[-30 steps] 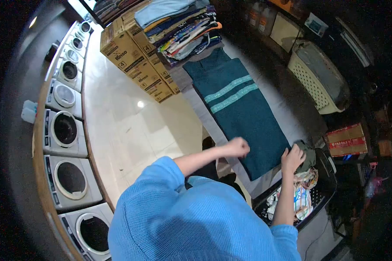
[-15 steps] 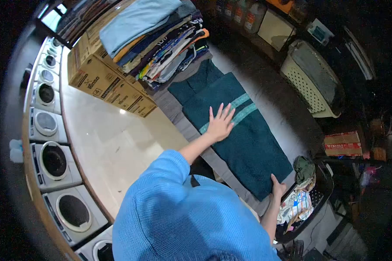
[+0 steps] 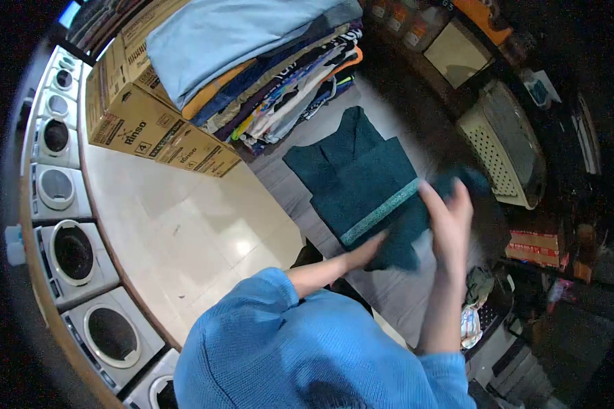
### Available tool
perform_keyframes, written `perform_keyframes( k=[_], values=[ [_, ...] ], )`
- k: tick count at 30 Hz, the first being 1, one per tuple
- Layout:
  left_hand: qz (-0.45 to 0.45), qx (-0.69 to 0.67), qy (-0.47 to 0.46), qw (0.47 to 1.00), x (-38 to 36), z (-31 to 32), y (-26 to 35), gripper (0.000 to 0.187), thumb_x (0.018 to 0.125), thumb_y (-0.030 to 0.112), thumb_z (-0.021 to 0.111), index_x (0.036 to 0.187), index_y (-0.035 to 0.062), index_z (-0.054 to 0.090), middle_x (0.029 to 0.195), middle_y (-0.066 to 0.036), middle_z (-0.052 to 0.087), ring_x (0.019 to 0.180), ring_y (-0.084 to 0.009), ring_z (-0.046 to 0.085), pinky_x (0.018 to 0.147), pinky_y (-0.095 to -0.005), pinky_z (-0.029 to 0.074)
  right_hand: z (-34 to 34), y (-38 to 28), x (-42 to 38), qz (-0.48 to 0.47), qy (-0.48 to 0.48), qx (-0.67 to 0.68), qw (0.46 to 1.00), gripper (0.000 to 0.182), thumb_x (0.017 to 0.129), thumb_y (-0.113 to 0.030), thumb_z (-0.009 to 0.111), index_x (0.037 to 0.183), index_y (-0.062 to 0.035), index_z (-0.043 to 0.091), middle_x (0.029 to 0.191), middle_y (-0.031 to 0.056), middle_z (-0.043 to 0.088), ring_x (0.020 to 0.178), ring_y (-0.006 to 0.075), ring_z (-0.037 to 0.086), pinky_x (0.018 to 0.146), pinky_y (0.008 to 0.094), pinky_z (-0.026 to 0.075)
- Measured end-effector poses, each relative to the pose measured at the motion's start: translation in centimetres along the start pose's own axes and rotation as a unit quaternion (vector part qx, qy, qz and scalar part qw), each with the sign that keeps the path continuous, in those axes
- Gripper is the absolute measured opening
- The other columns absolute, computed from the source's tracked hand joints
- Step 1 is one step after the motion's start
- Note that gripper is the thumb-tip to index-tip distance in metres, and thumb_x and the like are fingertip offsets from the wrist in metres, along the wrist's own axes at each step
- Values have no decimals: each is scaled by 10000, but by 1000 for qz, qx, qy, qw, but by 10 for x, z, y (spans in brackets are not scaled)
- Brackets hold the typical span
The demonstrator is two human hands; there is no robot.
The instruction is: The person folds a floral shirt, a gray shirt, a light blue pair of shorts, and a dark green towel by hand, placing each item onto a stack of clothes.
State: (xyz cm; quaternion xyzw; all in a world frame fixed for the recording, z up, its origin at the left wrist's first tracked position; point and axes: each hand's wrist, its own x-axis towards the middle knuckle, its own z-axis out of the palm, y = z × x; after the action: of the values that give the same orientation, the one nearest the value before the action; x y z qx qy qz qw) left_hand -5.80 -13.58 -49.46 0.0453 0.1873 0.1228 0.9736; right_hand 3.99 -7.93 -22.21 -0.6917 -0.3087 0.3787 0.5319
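A dark green garment [image 3: 368, 170] with a light green stripe lies on the grey table top, its narrower end toward the clothes pile. Its near part is lifted and bunched, blurred by motion. My left hand [image 3: 367, 252] is at the garment's near left edge, closed on the cloth, with its fingertips partly hidden in it. My right hand [image 3: 449, 221] is raised over the right side, thumb and fingers curled around the lifted cloth and smeared by movement.
Folded clothes [image 3: 273, 68] are stacked at the back beside Rinso cardboard boxes [image 3: 136, 129]. A row of front-loading machines [image 3: 109, 330] lines the left. On the right are a cream laundry basket [image 3: 494, 160] and a dark basket [image 3: 501, 300] with clothes.
The garment's near end has been lifted off the table and drawn toward its middle. My right hand has moved up and away from me; my left hand, flat before, has shifted nearer and closed.
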Motion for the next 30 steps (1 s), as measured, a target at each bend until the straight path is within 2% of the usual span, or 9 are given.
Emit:
perform_keyframes(
  k=[1,4,12,17,20,22,24,26,30],
  values=[
    [9,-69,22,997,-4,-5,9,564,1053,369,298,1512,45,247,1572,-129,259,1433,-302,228,1188,-463,150,34,2,25,7,24,-136,990,402,880,-238,740,1116,11,532,893,92,652,802,129,631,665,259,507],
    [43,-199,57,977,-13,-23,29,550,1049,378,319,1489,50,305,1546,-121,318,1395,-297,306,1173,-459,207,94,44,106,107,-152,63,980,459,919,-299,680,1159,21,455,829,139,626,656,211,671,564,324,566],
    [63,-221,61,971,-22,-14,36,534,1043,399,354,1450,58,412,1501,-101,431,1327,-284,461,1144,-455,330,-44,163,119,7,128,-266,956,416,864,-324,725,1016,16,541,701,124,636,473,164,601,483,343,511],
    [192,-197,183,944,-66,13,54,555,1053,389,297,1493,51,305,1560,-105,332,1395,-273,370,1166,-456,287,-78,206,19,233,109,-128,958,486,746,-452,833,796,-36,586,639,52,590,506,132,583,454,268,504],
    [418,145,414,795,-84,7,71,442,1028,242,431,1403,9,412,1449,-158,438,1329,-254,432,1126,-365,312,-55,227,-1,317,51,98,942,448,810,-336,809,950,33,598,833,102,656,742,189,662,608,314,556],
    [519,358,398,667,-90,34,99,484,1006,243,486,1411,-7,396,1456,-165,433,1337,-255,423,1115,-350,316,-22,226,0,250,78,308,914,497,813,-242,806,1095,111,600,930,137,695,809,262,684,741,362,563],
    [427,374,354,743,-73,31,128,595,991,307,521,1491,81,293,1491,-129,388,1381,-262,365,1110,-426,315,-18,230,11,186,52,299,935,493,781,-155,818,1135,98,587,1000,148,688,862,267,679,807,376,552],
    [294,210,370,856,-52,60,135,754,947,440,540,1527,111,190,1620,-123,121,1494,-339,81,1131,-651,101,-20,219,26,120,7,206,971,522,764,-105,817,1190,71,572,1072,153,681,934,274,671,851,383,544],
    [233,28,329,914,-18,71,114,803,951,476,498,1557,144,89,1642,-107,23,1499,-361,-21,1117,-688,8,-43,117,26,-50,-114,-208,970,556,815,-140,772,1318,-62,548,1245,163,637,1086,372,631,925,401,518]
  ],
)
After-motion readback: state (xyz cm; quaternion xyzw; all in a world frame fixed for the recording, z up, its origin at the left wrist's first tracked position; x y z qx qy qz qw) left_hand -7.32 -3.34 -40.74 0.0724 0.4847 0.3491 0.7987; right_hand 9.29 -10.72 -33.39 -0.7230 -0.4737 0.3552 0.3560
